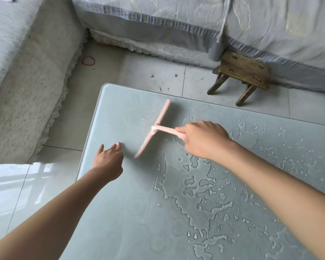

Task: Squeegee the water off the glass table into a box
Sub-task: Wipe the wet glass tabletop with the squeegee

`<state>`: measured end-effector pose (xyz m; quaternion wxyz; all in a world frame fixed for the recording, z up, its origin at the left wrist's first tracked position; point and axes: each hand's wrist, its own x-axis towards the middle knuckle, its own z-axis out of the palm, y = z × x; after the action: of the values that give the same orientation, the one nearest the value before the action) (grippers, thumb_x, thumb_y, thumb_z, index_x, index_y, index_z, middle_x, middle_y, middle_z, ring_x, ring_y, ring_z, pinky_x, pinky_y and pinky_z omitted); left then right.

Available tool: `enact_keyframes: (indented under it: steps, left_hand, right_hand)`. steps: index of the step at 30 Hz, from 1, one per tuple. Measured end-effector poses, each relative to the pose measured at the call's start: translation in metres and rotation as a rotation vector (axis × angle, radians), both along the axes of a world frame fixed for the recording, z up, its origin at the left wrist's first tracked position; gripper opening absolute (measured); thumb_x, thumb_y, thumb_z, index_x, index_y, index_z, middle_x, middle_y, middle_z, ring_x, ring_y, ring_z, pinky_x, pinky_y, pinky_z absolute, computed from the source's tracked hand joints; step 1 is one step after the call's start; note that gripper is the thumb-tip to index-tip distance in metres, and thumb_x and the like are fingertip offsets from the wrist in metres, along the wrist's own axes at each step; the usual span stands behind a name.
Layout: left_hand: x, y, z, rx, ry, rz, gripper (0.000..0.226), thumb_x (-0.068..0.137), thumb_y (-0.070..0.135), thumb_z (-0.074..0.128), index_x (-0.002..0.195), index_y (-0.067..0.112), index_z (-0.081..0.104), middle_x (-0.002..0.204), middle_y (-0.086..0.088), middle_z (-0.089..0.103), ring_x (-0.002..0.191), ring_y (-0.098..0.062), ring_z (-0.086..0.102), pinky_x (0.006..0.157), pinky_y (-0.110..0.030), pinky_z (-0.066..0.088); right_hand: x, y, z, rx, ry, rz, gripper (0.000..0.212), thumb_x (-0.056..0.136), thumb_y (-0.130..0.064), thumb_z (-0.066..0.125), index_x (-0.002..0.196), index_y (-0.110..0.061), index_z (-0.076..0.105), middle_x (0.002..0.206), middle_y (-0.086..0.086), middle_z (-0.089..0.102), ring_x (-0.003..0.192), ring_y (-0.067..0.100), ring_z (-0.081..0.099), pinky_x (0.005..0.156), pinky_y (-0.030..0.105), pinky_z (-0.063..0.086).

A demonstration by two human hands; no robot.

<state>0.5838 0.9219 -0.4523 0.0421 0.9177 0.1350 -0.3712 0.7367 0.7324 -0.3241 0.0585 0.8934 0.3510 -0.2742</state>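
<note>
Surface (120, 212): pale glass top, fills the lower and right part of the view, far-left corner visible. Left strip and far-left corner look mostly dry, only a few stray drops there.

Water (204, 207): broad ragged puddles across the middle and near right, plus scattered drops toward the far right edge. Most of it is not yet cleared, so the task looks early, roughly first strokes.

Squeegee (153, 128): pink, T-shaped, blade on or just above the glass (contact unclear, slight blur), near the far-left corner at the puddle's left margin. Blade runs diagonally.

Right hand (204, 139): fingers wrapped round the squeegee handle, firm grip, arm reaching over the wet zone.

Left hand (107, 162): holds nothing, fingers loosely extended, near the left edge just beside the blade's near end; touching the glass or hovering, cannot tell.

Box: not in view, so no water visibly collected. Left to do: the whole wet middle and right, and the push into the box.
</note>
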Motion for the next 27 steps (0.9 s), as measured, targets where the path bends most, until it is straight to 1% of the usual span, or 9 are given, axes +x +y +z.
enact_keyframes:
  steps: [2, 4, 8, 12, 15, 18, 21, 25, 27]
  left_hand:
    - [0.003, -0.002, 0.002, 0.007, 0.033, -0.019, 0.051, 0.085, 0.002, 0.037, 0.134, 0.01, 0.048, 0.16, -0.008, 0.009, 0.142, -0.018, 0.028, 0.119, -0.043, 0.005]
    - [0.005, -0.001, 0.005, 0.011, 0.053, -0.037, 0.05, 0.087, 0.004, 0.037, 0.136, 0.01, 0.047, 0.16, -0.009, 0.008, 0.141, -0.019, 0.029, 0.12, -0.044, 0.005]
    - [0.007, -0.003, 0.005, 0.019, 0.069, -0.042, 0.05, 0.087, 0.003, 0.037, 0.136, 0.01, 0.047, 0.159, -0.011, 0.008, 0.142, -0.019, 0.026, 0.12, -0.044, 0.005]
    - [0.007, -0.005, 0.005, 0.025, 0.067, -0.039, 0.053, 0.086, 0.001, 0.035, 0.137, 0.009, 0.046, 0.159, -0.012, 0.008, 0.144, -0.019, 0.023, 0.119, -0.044, 0.004]
    - [0.007, -0.004, 0.006, 0.017, 0.065, -0.03, 0.052, 0.086, 0.002, 0.035, 0.137, 0.008, 0.046, 0.16, -0.011, 0.007, 0.145, -0.018, 0.019, 0.119, -0.045, 0.004]
    - [0.007, -0.004, 0.007, 0.009, 0.078, -0.029, 0.053, 0.087, 0.001, 0.036, 0.139, 0.008, 0.044, 0.16, -0.011, 0.005, 0.147, -0.018, 0.014, 0.12, -0.045, 0.003]
    - [0.007, -0.004, 0.007, 0.004, 0.079, -0.026, 0.053, 0.087, 0.001, 0.035, 0.139, 0.008, 0.043, 0.16, -0.011, 0.004, 0.147, -0.018, 0.013, 0.12, -0.045, 0.003]
    - [0.008, -0.004, 0.009, 0.0, 0.083, -0.029, 0.052, 0.089, 0.001, 0.036, 0.14, 0.008, 0.042, 0.16, -0.011, 0.004, 0.147, -0.019, 0.012, 0.12, -0.045, 0.002]
    - [0.009, -0.005, 0.009, 0.014, 0.079, -0.038, 0.053, 0.089, 0.0, 0.035, 0.141, 0.006, 0.04, 0.16, -0.012, 0.006, 0.146, -0.02, 0.015, 0.12, -0.045, 0.002]
  right_hand:
    - [0.001, -0.025, 0.008, -0.061, -0.003, -0.074, 0.034, 0.091, -0.023, 0.048, 0.121, -0.033, 0.057, 0.109, 0.008, 0.065, 0.097, 0.032, 0.06, 0.066, 0.032, 0.036]
    - [0.003, -0.039, 0.019, -0.111, -0.027, -0.089, 0.034, 0.091, -0.024, 0.047, 0.122, -0.033, 0.057, 0.109, 0.007, 0.065, 0.098, 0.032, 0.061, 0.068, 0.033, 0.037]
    - [0.015, -0.022, 0.029, -0.025, -0.055, -0.132, 0.037, 0.09, -0.024, 0.047, 0.124, -0.037, 0.055, 0.111, 0.006, 0.064, 0.097, 0.031, 0.06, 0.067, 0.032, 0.035]
    - [0.033, 0.029, 0.014, 0.029, -0.071, -0.162, 0.031, 0.089, -0.019, 0.046, 0.117, -0.026, 0.059, 0.112, 0.01, 0.062, 0.099, 0.031, 0.058, 0.069, 0.03, 0.031]
    - [0.026, 0.047, 0.0, 0.022, -0.093, -0.103, 0.032, 0.088, -0.015, 0.048, 0.117, -0.02, 0.059, 0.113, 0.011, 0.062, 0.103, 0.032, 0.058, 0.069, 0.03, 0.033]
    - [0.016, 0.026, -0.003, -0.025, -0.103, -0.092, 0.029, 0.089, -0.019, 0.05, 0.117, -0.02, 0.057, 0.112, 0.011, 0.063, 0.102, 0.032, 0.06, 0.069, 0.03, 0.034]
    - [0.011, -0.014, 0.005, -0.132, -0.1, -0.122, 0.028, 0.09, -0.021, 0.049, 0.116, -0.023, 0.058, 0.109, 0.009, 0.065, 0.099, 0.031, 0.061, 0.068, 0.03, 0.034]
    - [0.0, -0.057, 0.023, -0.249, -0.056, -0.157, 0.035, 0.092, -0.025, 0.046, 0.126, -0.029, 0.055, 0.11, 0.005, 0.065, 0.099, 0.028, 0.062, 0.068, 0.031, 0.036]
    - [-0.003, -0.063, 0.033, -0.272, -0.055, -0.157, 0.035, 0.093, -0.027, 0.045, 0.126, -0.031, 0.055, 0.112, 0.003, 0.065, 0.1, 0.028, 0.061, 0.068, 0.031, 0.036]
